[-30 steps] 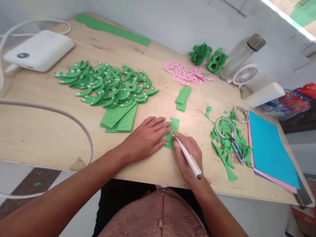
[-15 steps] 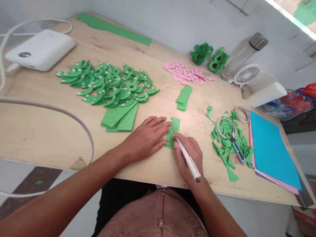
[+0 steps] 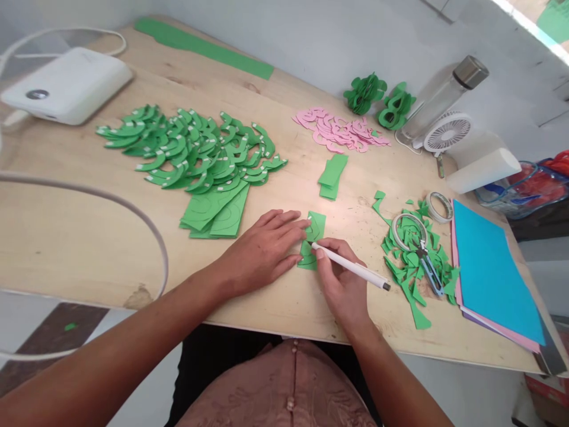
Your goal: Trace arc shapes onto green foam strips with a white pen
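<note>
A small green paper strip (image 3: 317, 226) with curved dark lines lies on the table in front of me. My left hand (image 3: 262, 252) rests flat beside it, fingers spread, fingertips on its left edge. Pinched in my right hand (image 3: 344, 284) is a white pen (image 3: 355, 268), its tip on the strip and its dark end pointing right. Behind the strip are other green paper pieces (image 3: 332, 175). To the left, marked green sheets (image 3: 213, 214) lie partly under a heap of curved green cutouts (image 3: 191, 148) with small white tabs.
Green scraps (image 3: 415, 296) lie at the right with scissors (image 3: 429, 270) and a tape roll (image 3: 439, 207). Further right are coloured sheets (image 3: 493, 273). Pink cutouts (image 3: 340, 131), a bottle (image 3: 444, 98) and a small fan (image 3: 448, 131) stand at the back; a white device (image 3: 66, 86) sits far left.
The pen in my right hand has swung flatter, its dark end now further right and higher. My left hand has stayed nearly still. The camera view has shifted slightly.
</note>
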A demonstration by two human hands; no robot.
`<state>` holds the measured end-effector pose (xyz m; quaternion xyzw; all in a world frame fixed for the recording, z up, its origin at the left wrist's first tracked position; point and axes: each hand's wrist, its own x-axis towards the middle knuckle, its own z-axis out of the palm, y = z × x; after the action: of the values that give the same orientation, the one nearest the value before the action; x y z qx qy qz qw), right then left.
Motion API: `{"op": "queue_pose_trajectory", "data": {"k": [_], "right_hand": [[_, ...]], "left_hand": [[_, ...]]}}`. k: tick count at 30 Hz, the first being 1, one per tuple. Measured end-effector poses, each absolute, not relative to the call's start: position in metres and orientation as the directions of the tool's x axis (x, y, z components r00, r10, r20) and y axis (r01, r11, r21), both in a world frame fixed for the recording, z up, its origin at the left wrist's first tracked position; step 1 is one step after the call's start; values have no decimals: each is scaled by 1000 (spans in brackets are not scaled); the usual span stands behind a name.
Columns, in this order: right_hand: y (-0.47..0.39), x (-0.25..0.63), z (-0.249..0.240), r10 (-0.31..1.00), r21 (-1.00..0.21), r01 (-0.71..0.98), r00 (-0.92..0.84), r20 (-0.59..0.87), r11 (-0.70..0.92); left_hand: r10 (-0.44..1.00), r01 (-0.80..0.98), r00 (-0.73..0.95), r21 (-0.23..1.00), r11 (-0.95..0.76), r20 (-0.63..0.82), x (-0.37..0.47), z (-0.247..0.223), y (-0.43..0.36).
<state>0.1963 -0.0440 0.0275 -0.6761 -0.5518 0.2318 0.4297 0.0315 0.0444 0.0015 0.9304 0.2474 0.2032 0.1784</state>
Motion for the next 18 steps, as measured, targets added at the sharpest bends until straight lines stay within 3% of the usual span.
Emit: {"op": "queue_pose_trajectory", "data": {"k": [18], "right_hand": [[-46, 195, 25, 951, -729, 683, 188, 244, 52]], "left_hand": [[536, 394, 789, 422, -817, 301, 31, 0, 45]]}}
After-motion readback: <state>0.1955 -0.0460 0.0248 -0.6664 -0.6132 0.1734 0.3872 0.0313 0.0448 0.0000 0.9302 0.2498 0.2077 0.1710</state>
